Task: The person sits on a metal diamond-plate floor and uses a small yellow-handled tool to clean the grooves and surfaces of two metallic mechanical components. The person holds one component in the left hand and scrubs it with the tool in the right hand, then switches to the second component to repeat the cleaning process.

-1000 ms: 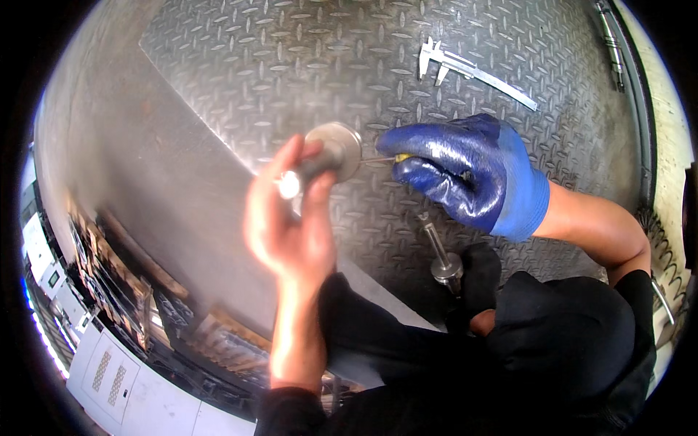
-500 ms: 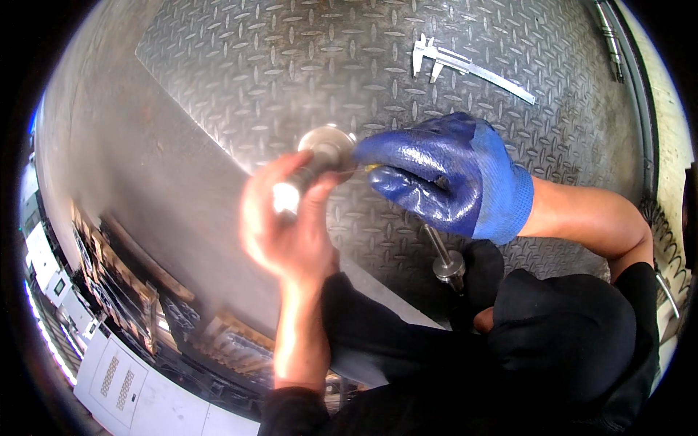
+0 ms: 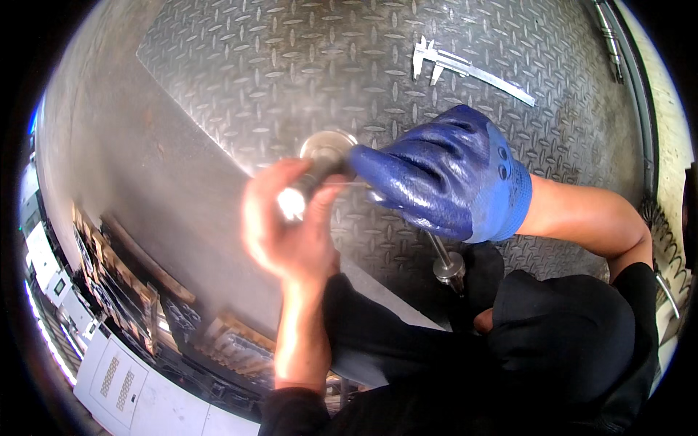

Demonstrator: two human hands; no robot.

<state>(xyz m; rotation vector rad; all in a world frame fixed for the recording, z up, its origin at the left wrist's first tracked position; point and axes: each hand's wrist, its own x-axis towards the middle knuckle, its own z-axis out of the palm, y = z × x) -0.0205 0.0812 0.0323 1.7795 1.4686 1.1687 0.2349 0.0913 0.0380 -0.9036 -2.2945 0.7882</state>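
My bare left hand (image 3: 287,225) is wrapped round a flanged metal shaft (image 3: 317,171), its bright round end toward me and its wide disc on the far side. In a blue rubber-coated glove (image 3: 451,174), my right hand (image 3: 429,171) is closed close to the disc's right side. A thin pale line runs between the hands, but what the glove grips is mostly hidden by its fingers. Below the glove, a second flanged metal shaft (image 3: 448,267) stands near my leg. Blur softens the left hand and the held shaft.
A vernier caliper (image 3: 472,70) lies on the diamond-plate surface (image 3: 327,65) at the far right. A metal rod (image 3: 611,42) rests by the right edge. Wooden pallets (image 3: 120,272) with dark parts and a pale cabinet (image 3: 123,385) are at lower left.
My gloved right hand has rolled over, showing more of its back and hiding the small yellow bit seen between its fingers. The left hand stays almost in place on the shaft.
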